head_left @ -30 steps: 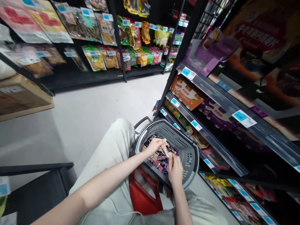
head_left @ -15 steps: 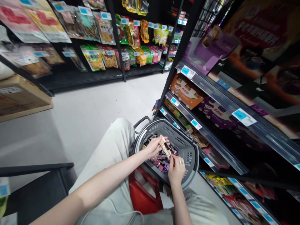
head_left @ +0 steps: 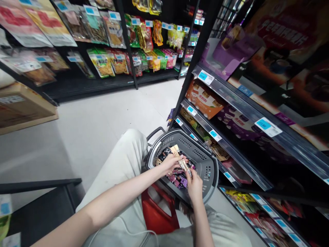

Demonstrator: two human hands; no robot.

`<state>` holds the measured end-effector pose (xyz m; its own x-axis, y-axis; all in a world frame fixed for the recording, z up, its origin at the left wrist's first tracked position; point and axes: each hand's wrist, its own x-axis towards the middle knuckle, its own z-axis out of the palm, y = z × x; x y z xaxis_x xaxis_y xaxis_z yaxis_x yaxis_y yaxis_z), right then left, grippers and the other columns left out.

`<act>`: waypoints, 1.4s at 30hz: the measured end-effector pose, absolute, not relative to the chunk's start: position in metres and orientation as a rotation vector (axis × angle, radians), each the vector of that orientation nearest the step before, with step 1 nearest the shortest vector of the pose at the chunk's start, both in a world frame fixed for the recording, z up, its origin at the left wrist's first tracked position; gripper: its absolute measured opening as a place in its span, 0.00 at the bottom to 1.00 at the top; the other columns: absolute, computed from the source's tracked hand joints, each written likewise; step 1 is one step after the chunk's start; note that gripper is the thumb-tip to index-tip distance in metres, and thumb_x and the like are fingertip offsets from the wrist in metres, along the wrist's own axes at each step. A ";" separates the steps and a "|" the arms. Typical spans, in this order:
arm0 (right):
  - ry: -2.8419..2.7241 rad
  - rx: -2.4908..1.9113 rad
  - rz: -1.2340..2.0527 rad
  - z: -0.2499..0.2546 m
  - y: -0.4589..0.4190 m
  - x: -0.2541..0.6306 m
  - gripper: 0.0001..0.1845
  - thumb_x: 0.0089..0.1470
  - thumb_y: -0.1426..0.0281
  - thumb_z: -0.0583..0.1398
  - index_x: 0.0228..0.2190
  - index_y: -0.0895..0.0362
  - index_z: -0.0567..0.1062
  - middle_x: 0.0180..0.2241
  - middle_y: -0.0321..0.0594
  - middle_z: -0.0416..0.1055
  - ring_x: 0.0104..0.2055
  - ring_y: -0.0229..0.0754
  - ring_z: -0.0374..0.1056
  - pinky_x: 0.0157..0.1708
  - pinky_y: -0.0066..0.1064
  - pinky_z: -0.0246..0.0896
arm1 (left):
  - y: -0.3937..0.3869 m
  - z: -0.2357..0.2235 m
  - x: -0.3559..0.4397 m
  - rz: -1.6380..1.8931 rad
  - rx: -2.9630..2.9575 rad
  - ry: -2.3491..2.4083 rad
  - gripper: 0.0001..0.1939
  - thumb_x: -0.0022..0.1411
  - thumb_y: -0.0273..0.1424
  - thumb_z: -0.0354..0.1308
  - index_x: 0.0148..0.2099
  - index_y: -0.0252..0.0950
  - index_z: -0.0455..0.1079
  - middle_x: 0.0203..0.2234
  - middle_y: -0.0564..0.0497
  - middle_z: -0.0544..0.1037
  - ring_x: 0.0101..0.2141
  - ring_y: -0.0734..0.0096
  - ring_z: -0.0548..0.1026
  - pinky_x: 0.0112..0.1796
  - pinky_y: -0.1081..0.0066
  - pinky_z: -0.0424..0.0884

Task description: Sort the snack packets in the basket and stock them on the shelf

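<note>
Over a grey shopping basket (head_left: 185, 143), my left hand (head_left: 170, 163) grips a slim beige stick packet (head_left: 175, 150) near its middle. The fingers of my right hand (head_left: 194, 183) pinch the packet's lower end. It slants from upper left to lower right between both hands. Beneath it, the basket holds a heap of small stick packets (head_left: 177, 180) in black, purple and beige. My hands hide part of that heap.
A dark shelf (head_left: 244, 103) with boxes and price tags rises close on the right. Hanging snack bags (head_left: 102, 65) line the far shelf. A cardboard box (head_left: 25, 106) stands at left. A red stool-like object (head_left: 159, 212) sits between my legs.
My left hand has slid down along the packet, so more of its upper end shows. The packet has turned slightly; my right hand has shifted a little.
</note>
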<state>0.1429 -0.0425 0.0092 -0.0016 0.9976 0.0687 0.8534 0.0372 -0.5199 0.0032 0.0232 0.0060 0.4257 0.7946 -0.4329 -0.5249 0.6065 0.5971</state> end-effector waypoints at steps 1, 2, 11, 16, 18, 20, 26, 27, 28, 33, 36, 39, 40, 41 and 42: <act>-2.002 -1.873 0.429 0.010 -0.042 0.144 0.14 0.54 0.66 0.46 0.38 0.58 0.66 0.34 0.43 0.69 0.35 0.40 0.65 0.34 0.28 0.56 | 0.024 0.007 0.002 0.864 0.410 0.755 0.14 0.47 0.33 0.59 0.34 0.26 0.68 0.29 0.41 0.75 0.29 0.66 0.74 0.34 0.67 0.69; -2.099 -1.885 0.384 0.011 -0.042 0.143 0.15 0.54 0.67 0.45 0.39 0.58 0.66 0.34 0.44 0.69 0.35 0.41 0.65 0.34 0.28 0.55 | 0.025 0.007 0.001 0.867 0.414 0.757 0.14 0.47 0.33 0.58 0.33 0.26 0.68 0.29 0.41 0.75 0.29 0.66 0.74 0.34 0.67 0.69; -2.385 -2.099 0.424 0.022 -0.042 0.127 0.10 0.52 0.73 0.46 0.35 0.60 0.65 0.26 0.43 0.69 0.28 0.41 0.67 0.24 0.26 0.52 | 0.029 -0.005 0.000 0.826 0.486 0.864 0.15 0.45 0.34 0.59 0.35 0.27 0.68 0.30 0.41 0.75 0.32 0.65 0.73 0.30 0.69 0.70; -2.256 -2.143 0.551 0.014 -0.042 0.128 0.09 0.49 0.73 0.49 0.35 0.60 0.64 0.25 0.42 0.70 0.28 0.40 0.67 0.25 0.26 0.52 | 0.026 -0.012 0.002 0.824 0.543 0.904 0.17 0.45 0.36 0.59 0.35 0.27 0.68 0.31 0.41 0.75 0.31 0.66 0.73 0.27 0.72 0.70; -2.244 -2.193 0.556 0.012 -0.042 0.126 0.09 0.49 0.73 0.49 0.34 0.61 0.65 0.25 0.44 0.70 0.27 0.41 0.67 0.25 0.26 0.52 | 0.026 -0.013 0.003 0.821 0.538 0.920 0.18 0.44 0.36 0.59 0.35 0.27 0.67 0.30 0.42 0.75 0.30 0.66 0.73 0.27 0.71 0.70; -2.222 -2.227 0.550 0.011 -0.041 0.124 0.10 0.49 0.74 0.48 0.33 0.62 0.65 0.26 0.47 0.70 0.27 0.42 0.67 0.24 0.27 0.52 | 0.027 -0.013 0.004 0.830 0.530 0.927 0.18 0.44 0.36 0.60 0.35 0.27 0.67 0.30 0.42 0.74 0.30 0.67 0.73 0.27 0.70 0.70; -1.860 -2.098 0.764 0.006 -0.042 0.132 0.17 0.52 0.72 0.43 0.40 0.61 0.64 0.24 0.41 0.71 0.25 0.38 0.67 0.24 0.24 0.55 | 0.020 -0.011 0.010 0.773 0.826 0.915 0.18 0.44 0.36 0.58 0.38 0.31 0.65 0.29 0.48 0.73 0.27 0.73 0.71 0.27 0.74 0.67; -1.823 -2.047 0.820 0.005 -0.042 0.134 0.17 0.53 0.71 0.43 0.40 0.60 0.65 0.24 0.40 0.71 0.25 0.37 0.67 0.24 0.24 0.55 | 0.017 -0.011 0.011 0.733 0.948 0.960 0.18 0.43 0.35 0.59 0.36 0.31 0.65 0.27 0.50 0.72 0.26 0.74 0.70 0.26 0.76 0.66; -1.814 -1.999 0.847 0.004 -0.043 0.135 0.17 0.52 0.71 0.43 0.40 0.59 0.66 0.24 0.39 0.71 0.25 0.37 0.67 0.25 0.24 0.56 | 0.015 -0.011 0.013 0.702 1.071 1.022 0.16 0.42 0.34 0.59 0.34 0.31 0.66 0.25 0.51 0.72 0.25 0.75 0.69 0.26 0.77 0.65; -1.933 -1.929 0.576 0.001 -0.044 0.133 0.17 0.50 0.71 0.45 0.37 0.60 0.70 0.32 0.46 0.70 0.34 0.41 0.65 0.34 0.28 0.56 | 0.008 -0.014 0.013 0.642 1.338 1.265 0.07 0.46 0.31 0.54 0.27 0.32 0.66 0.17 0.56 0.68 0.19 0.78 0.66 0.20 0.80 0.60; -1.959 -2.016 0.491 -0.002 -0.044 0.131 0.17 0.51 0.70 0.46 0.34 0.61 0.72 0.30 0.47 0.70 0.32 0.42 0.66 0.33 0.29 0.57 | 0.010 -0.017 0.012 0.624 1.317 1.240 0.06 0.47 0.31 0.52 0.27 0.32 0.66 0.18 0.56 0.69 0.18 0.78 0.66 0.19 0.80 0.60; -1.962 -2.013 0.506 -0.005 -0.045 0.132 0.17 0.51 0.70 0.46 0.35 0.61 0.71 0.30 0.46 0.71 0.31 0.41 0.66 0.32 0.28 0.57 | 0.013 -0.021 0.012 0.630 1.253 1.186 0.06 0.46 0.31 0.52 0.26 0.32 0.66 0.17 0.55 0.69 0.18 0.78 0.67 0.19 0.80 0.61; -1.959 -1.997 0.511 -0.005 -0.045 0.132 0.17 0.51 0.70 0.46 0.35 0.61 0.71 0.31 0.46 0.71 0.32 0.41 0.66 0.33 0.28 0.57 | 0.015 -0.023 0.011 0.636 1.217 1.163 0.07 0.46 0.31 0.53 0.26 0.32 0.66 0.17 0.55 0.69 0.19 0.77 0.67 0.19 0.79 0.61; -1.956 -1.976 0.520 -0.005 -0.045 0.133 0.18 0.51 0.70 0.45 0.36 0.62 0.71 0.31 0.46 0.70 0.32 0.41 0.66 0.33 0.28 0.57 | 0.016 -0.024 0.011 0.641 1.180 1.139 0.07 0.46 0.31 0.53 0.25 0.31 0.66 0.17 0.55 0.69 0.19 0.77 0.67 0.20 0.79 0.62; -1.950 -1.952 0.535 -0.005 -0.045 0.134 0.18 0.52 0.70 0.45 0.36 0.61 0.71 0.32 0.46 0.70 0.33 0.41 0.66 0.34 0.28 0.56 | 0.017 -0.025 0.011 0.643 1.149 1.117 0.07 0.45 0.32 0.53 0.25 0.31 0.66 0.17 0.55 0.70 0.19 0.77 0.67 0.20 0.79 0.62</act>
